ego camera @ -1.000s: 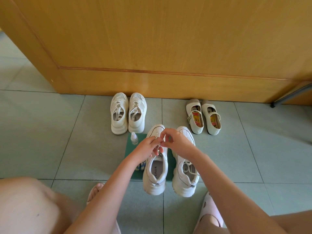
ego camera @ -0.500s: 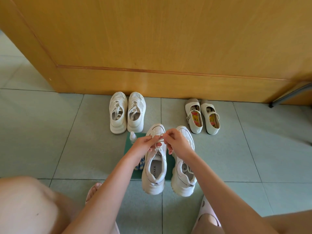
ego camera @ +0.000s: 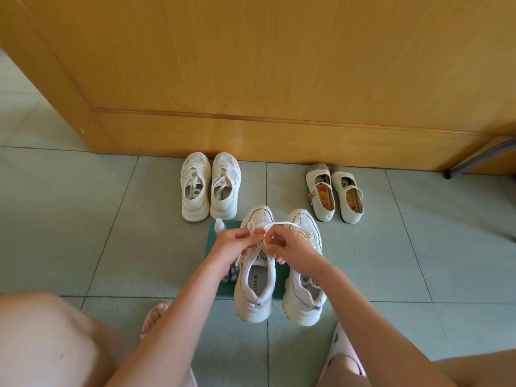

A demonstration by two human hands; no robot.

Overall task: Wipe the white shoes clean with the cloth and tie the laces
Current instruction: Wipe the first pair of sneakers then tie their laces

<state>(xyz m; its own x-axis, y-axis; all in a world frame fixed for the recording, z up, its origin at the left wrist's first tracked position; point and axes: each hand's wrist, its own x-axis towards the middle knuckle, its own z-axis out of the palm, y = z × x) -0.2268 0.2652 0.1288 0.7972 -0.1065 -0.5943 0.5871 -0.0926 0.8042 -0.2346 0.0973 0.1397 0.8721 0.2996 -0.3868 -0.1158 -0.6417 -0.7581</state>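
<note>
Fingers (ego camera: 252, 236) of the left hand (ego camera: 233, 247) curled, pinching a small upright loop of the white lace (ego camera: 251, 227); fingers (ego camera: 275, 243) of the right hand (ego camera: 294, 248) curled too, pinching the other strand, arched between both hands. Hands close together just above the tongue of the left sneaker (ego camera: 255, 291), heel toward the camera, toe on a green mat (ego camera: 233, 225).

From the left: pale green floor tiles (ego camera: 83, 219); a pair of white mesh sneakers (ego camera: 210, 188) side by side, toes to the wooden panel (ego camera: 251, 79), laces loose; a small clear bottle (ego camera: 219, 225) upright at the mat's far corner; a blue-and-white patterned cloth (ego camera: 231, 274) crumpled on the mat, against the left sneaker's side, partly hidden by the left wrist.

Right sneaker (ego camera: 304, 300) just beside its mate, lace ends lying in the opening. Farther right, near the panel, a pair of cream strap shoes (ego camera: 333, 194) with colourful insoles. At the far right edge, a dark metal leg (ego camera: 480, 156) slanting down to the floor
</note>
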